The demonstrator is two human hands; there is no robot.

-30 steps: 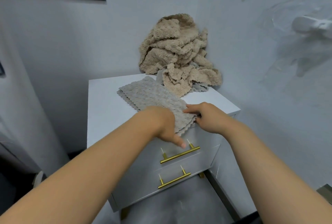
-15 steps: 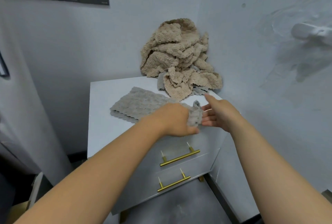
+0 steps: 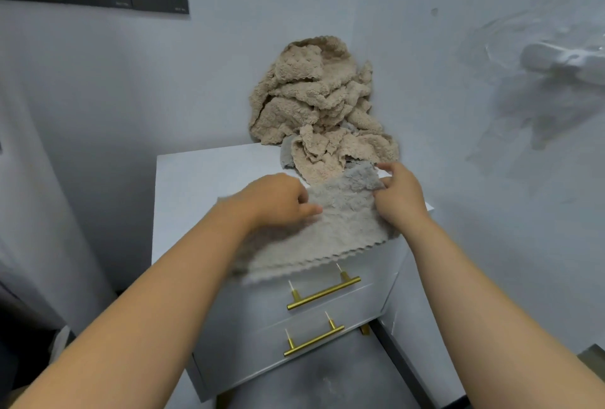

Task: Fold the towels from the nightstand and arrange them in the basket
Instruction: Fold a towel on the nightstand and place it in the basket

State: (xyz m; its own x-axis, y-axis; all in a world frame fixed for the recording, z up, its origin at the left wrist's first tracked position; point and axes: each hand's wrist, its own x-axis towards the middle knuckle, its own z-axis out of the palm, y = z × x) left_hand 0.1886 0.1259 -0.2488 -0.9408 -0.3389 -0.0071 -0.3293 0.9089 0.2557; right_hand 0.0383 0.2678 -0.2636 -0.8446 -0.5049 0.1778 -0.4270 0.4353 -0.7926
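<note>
Pulled forward since before, the fluffy grey scalloped towel [image 3: 340, 228] is spread at the front of the white nightstand [image 3: 196, 179]. Its far edge is pinched by the left hand [image 3: 275, 200] and right hand [image 3: 401, 199], likely for folding over. More crumpled beige towels [image 3: 314, 104] are heaped behind.

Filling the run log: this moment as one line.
step: folding | left hand: holds gray towel | right hand: pinches its far corner | beige pile: unfolded, behind
</note>
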